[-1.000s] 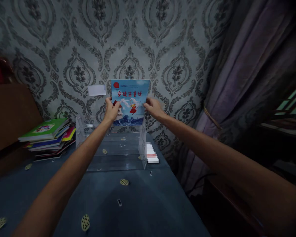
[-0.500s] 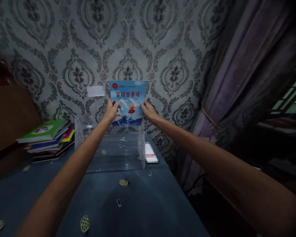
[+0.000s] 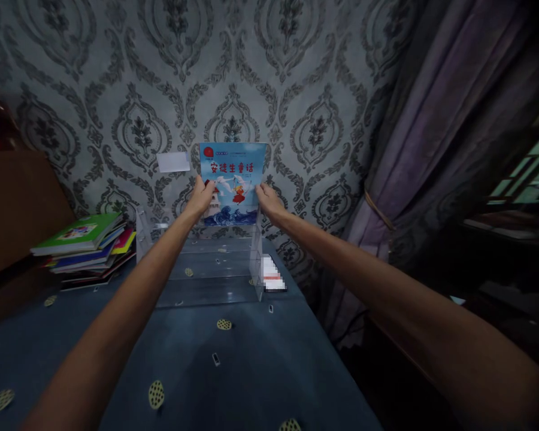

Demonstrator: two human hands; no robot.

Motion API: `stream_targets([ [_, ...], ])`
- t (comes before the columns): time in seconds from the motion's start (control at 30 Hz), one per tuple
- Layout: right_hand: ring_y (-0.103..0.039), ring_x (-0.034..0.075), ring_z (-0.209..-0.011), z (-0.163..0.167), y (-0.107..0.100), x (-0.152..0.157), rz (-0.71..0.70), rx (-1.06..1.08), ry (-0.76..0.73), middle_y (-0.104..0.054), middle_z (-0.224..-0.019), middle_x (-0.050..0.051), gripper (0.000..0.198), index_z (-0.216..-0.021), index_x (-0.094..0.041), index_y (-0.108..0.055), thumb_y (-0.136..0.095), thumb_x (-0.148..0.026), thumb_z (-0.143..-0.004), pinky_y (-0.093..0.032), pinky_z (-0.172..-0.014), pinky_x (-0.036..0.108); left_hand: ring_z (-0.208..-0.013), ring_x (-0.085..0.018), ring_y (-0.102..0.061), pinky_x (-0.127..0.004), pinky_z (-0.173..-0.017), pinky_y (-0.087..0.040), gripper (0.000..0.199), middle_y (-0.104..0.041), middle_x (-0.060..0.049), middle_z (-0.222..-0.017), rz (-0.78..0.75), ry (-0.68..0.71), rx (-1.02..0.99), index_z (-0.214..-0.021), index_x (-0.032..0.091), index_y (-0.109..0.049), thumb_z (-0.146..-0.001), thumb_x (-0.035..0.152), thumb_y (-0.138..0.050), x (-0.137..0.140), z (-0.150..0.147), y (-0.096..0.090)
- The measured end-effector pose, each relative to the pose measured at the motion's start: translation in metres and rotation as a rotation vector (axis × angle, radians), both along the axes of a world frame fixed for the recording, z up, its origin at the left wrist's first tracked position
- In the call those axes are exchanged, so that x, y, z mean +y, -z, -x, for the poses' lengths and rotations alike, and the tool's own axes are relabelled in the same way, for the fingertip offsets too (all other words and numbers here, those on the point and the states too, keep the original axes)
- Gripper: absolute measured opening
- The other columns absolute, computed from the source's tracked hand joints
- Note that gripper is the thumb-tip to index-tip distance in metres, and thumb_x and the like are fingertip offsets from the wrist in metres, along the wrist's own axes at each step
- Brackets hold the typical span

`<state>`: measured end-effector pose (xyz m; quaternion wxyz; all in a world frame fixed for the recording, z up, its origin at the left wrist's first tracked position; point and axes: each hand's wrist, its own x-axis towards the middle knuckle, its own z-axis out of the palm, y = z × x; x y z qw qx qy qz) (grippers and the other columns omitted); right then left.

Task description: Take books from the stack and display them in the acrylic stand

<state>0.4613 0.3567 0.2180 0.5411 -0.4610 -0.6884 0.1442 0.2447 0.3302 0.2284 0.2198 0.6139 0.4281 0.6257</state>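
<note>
A blue picture book (image 3: 232,188) with red Chinese characters on its cover stands upright at the top rear of a clear acrylic tiered rack (image 3: 215,290). My left hand (image 3: 201,196) grips its left edge, thumb on the front cover. On the opposite edge, my right hand (image 3: 269,199) holds the book in the same way, its fingers mostly behind. The lower tiers of the rack show the tablecloth through them. Whether the book's bottom edge rests on the rack, I cannot tell.
Left of the rack lies a stack of books (image 3: 87,245), a green one on top. A blurred-out white item (image 3: 273,274) is by the rack's right side. The patterned blue tablecloth (image 3: 251,371) covers the table; a purple curtain (image 3: 386,173) hangs at right.
The view has shifted slightly, so most things sit a little higher. Both hands keep their hold on the book, which stays at nearly the same spot over the rack.
</note>
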Motion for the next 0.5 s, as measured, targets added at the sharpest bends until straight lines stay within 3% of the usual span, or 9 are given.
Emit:
stream_targets([
  [0.13,-0.063,0.026,-0.091,0.0,0.0006,-0.0006,0.001,-0.007,0.009,-0.068,-0.088,0.007,0.031,-0.078,-0.022,-0.057,-0.04,-0.044,-0.093,-0.048,-0.086,0.038,-0.092,-0.019,-0.067,-0.033,-0.084,-0.055,0.017,-0.063,-0.003,-0.101,0.039,0.006,-0.045,-0.108,0.025,-0.046,-0.093,0.029,-0.051,-0.0032,-0.0037,-0.0025],
  [0.5,-0.063,0.028,-0.097,0.0021,0.0,-0.003,0.004,-0.014,0.041,-0.069,-0.091,0.009,0.033,-0.079,-0.022,-0.06,-0.039,-0.043,-0.094,-0.047,-0.09,0.039,-0.09,-0.018,-0.066,-0.036,-0.086,-0.057,0.017,-0.063,-0.002,-0.098,0.051,0.013,-0.079,-0.109,0.025,-0.046,-0.094,0.026,-0.053,-0.007,-0.0052,-0.0034],
])
